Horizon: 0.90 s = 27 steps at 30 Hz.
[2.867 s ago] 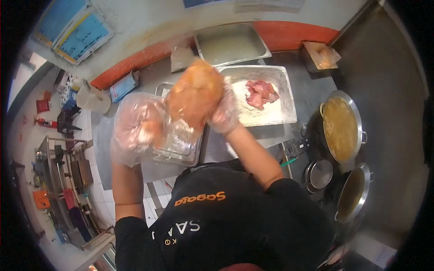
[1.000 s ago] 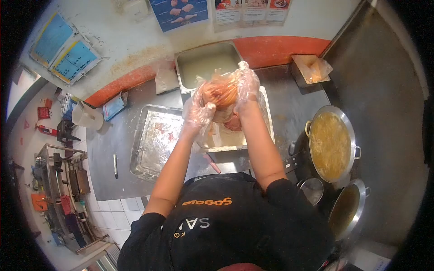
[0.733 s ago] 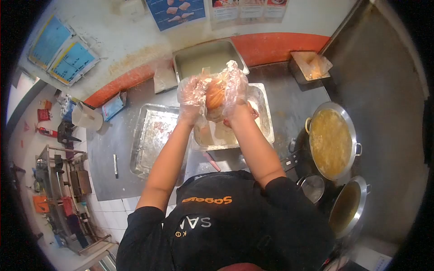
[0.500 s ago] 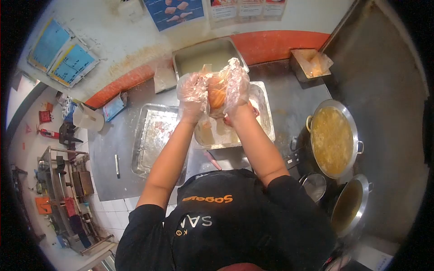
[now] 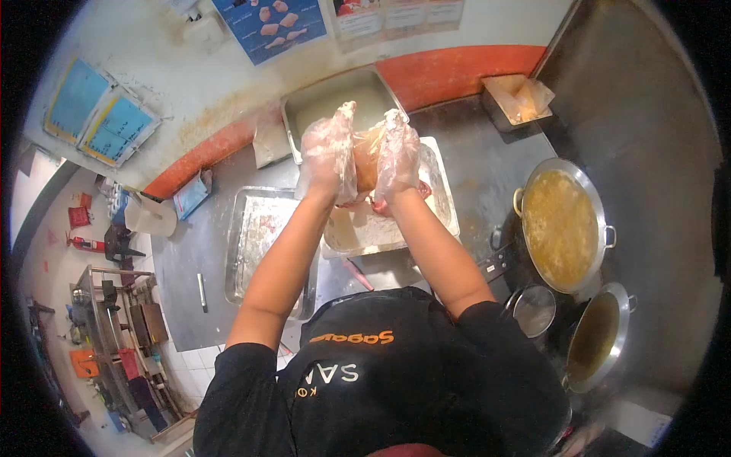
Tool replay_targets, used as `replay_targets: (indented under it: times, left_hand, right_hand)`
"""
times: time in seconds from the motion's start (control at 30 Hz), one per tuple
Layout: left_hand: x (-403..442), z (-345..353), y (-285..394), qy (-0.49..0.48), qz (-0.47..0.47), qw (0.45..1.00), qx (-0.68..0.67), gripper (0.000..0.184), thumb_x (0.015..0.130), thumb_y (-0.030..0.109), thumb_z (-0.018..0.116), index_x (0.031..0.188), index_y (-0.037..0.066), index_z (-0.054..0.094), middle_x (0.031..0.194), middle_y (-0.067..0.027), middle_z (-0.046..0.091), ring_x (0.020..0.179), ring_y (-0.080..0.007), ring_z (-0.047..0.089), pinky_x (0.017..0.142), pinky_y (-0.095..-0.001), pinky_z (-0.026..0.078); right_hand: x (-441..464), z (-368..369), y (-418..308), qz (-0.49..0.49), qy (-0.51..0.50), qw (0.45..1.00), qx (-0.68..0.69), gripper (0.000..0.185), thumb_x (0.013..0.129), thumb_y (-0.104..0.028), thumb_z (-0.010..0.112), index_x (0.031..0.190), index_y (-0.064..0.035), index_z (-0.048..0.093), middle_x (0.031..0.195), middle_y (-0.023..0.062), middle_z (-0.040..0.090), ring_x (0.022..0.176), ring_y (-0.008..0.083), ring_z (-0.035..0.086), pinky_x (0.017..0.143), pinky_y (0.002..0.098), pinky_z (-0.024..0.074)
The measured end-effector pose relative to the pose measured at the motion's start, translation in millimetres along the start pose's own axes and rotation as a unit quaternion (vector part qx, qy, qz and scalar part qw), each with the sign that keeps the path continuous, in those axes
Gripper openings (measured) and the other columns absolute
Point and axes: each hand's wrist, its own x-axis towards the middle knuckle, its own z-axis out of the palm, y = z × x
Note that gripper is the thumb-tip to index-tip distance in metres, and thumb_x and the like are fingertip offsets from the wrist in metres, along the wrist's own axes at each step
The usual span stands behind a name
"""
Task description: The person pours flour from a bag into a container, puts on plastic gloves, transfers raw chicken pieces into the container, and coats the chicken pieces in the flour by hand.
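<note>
Between my two gloved hands is a plastic bag of orange-brown food point(image 5: 367, 164), held above the floury tray. My left hand point(image 5: 329, 156), in a clear, flour-dusted plastic glove, presses on the bag's left side. On its right side my right hand point(image 5: 397, 156) grips it in a similar glove. Below them the metal tray of flour point(image 5: 449, 206) holds raw red meat point(image 5: 424, 189), partly hidden by my right wrist. A deep metal pan of cloudy liquid point(image 5: 304, 107) stands just behind.
On the left lies a shallow floury tray point(image 5: 251, 236), with a marker point(image 5: 202, 292) beside it. A pink-handled tool point(image 5: 358, 275) lies near the front edge. Two pans of oil point(image 5: 562, 228) point(image 5: 594, 339) and a strainer point(image 5: 534, 311) are at right. A white jug point(image 5: 151, 217) stands at left.
The large orange-brown bundle has moved from above the left tray to above the floury tray. Most recently my left hand has turned more upright at the bag's side, and the view has shifted slightly.
</note>
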Motion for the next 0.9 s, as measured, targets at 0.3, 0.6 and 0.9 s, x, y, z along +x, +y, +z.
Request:
replay_targets:
  times: [0.3, 0.6, 0.9]
  left_hand:
    - [3, 10, 17, -0.031, -0.072, 0.949, 0.307, 0.026, 0.089, 0.019, 0.056, 0.109, 0.005, 0.066, 0.102, -0.0184, 0.065, 0.095, -0.0307, 0.061, 0.086, -0.0385, 0.047]
    - [8, 30, -30, -0.052, -0.218, 0.97, 0.092, 0.032, 0.086, 0.033, 0.064, 0.094, 0.002, 0.069, 0.092, -0.0143, 0.067, 0.085, -0.0257, 0.061, 0.078, -0.0366, 0.046]
    - [1, 34, -4, -0.06, -0.145, 0.985, 0.075, 0.035, 0.085, 0.034, 0.065, 0.085, 0.0, 0.069, 0.081, -0.0153, 0.065, 0.073, -0.0255, 0.06, 0.069, -0.0395, 0.046]
  right_hand:
    - [-12, -62, 9, 0.007, -0.242, 0.877, -0.414, 0.041, 0.077, -0.018, 0.079, 0.109, 0.0023, 0.063, 0.1, 0.0035, 0.065, 0.09, 0.0105, 0.061, 0.077, 0.027, 0.0504]
    - [10, -73, 21, -0.114, -0.278, 0.907, -0.295, 0.04, 0.072, -0.006, 0.078, 0.109, -0.0019, 0.065, 0.108, 0.0052, 0.066, 0.096, 0.0134, 0.061, 0.085, 0.0301, 0.0498]
    - [8, -76, 26, -0.307, -0.229, 0.79, -0.479, 0.022, 0.084, -0.011, 0.06, 0.105, -0.0074, 0.067, 0.097, 0.0103, 0.068, 0.086, 0.0224, 0.064, 0.076, 0.0358, 0.0491]
